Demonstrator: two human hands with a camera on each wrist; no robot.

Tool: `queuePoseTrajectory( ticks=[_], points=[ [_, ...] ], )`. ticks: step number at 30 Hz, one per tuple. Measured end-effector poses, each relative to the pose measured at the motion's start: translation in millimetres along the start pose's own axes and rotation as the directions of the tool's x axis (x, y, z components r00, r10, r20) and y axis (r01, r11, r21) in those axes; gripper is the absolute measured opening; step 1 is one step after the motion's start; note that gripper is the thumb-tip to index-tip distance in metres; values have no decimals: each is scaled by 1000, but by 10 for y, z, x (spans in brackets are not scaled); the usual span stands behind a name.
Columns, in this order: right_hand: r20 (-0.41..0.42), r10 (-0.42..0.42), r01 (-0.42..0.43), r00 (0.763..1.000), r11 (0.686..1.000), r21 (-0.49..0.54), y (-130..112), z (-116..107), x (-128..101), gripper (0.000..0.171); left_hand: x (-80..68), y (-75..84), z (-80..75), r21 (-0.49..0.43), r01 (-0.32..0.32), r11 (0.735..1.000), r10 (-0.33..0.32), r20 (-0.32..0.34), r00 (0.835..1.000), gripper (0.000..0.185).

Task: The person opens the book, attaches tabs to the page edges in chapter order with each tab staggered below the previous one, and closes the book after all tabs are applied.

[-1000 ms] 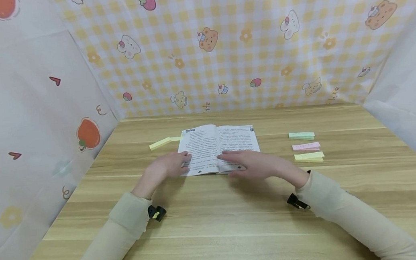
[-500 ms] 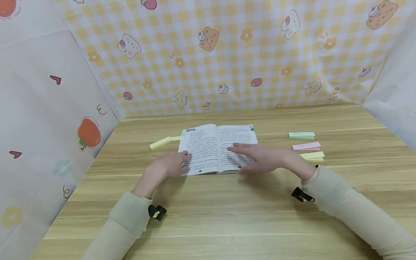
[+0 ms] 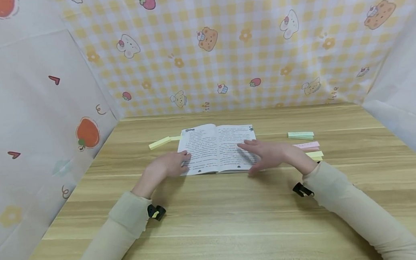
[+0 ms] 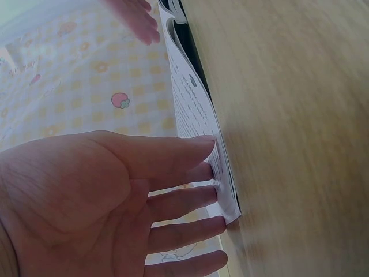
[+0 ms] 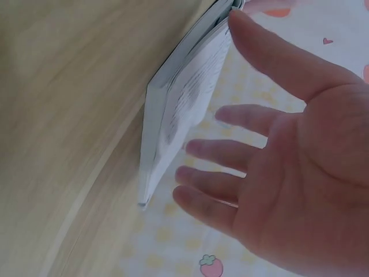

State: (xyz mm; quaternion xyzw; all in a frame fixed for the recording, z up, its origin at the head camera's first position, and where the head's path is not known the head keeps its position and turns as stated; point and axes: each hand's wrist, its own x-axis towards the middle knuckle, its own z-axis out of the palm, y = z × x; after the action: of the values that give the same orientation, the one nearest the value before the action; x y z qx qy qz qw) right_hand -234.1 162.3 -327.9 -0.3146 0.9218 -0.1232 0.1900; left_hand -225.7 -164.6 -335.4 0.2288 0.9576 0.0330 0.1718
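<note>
An open book [image 3: 203,146] with printed pages lies on the wooden table. My left hand [image 3: 168,164] rests its fingertips on the lower left page; in the left wrist view the thumb and fingers of the left hand [image 4: 115,190] are fairly straight against the page edge. My right hand [image 3: 271,153] hovers over the right page's outer edge with its fingers spread. Seen from the right wrist, the right hand [image 5: 300,144] shows an empty palm, with fingertips apart from the book [image 5: 187,104].
On the table [image 3: 214,218], green [image 3: 300,134], pink [image 3: 307,145] and yellow [image 3: 316,154] sticky-note strips lie right of the book. Another yellow strip pad [image 3: 160,143] lies at its left. A checked cloth [image 3: 246,63] hangs behind.
My right hand has moved right across the right page, from near the book's middle fold to its outer edge. My left hand stays in place.
</note>
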Motion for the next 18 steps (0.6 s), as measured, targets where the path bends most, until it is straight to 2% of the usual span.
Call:
queuePoseTrajectory(
  ticks=[6,12,18],
  points=[
    [6,51,-51,999,998,-37,49,-9,-3,95,-1,-9,7,-2,-3,1000,3,-3,1000,53],
    [29,84,-83,996,996,-28,106,-16,-6,96,-6,-10,7,7,-16,1000,16,-6,1000,53],
    [51,80,-79,995,997,-23,167,-38,-16,96,-17,-9,2,7,-14,1000,14,-6,1000,53]
  ],
)
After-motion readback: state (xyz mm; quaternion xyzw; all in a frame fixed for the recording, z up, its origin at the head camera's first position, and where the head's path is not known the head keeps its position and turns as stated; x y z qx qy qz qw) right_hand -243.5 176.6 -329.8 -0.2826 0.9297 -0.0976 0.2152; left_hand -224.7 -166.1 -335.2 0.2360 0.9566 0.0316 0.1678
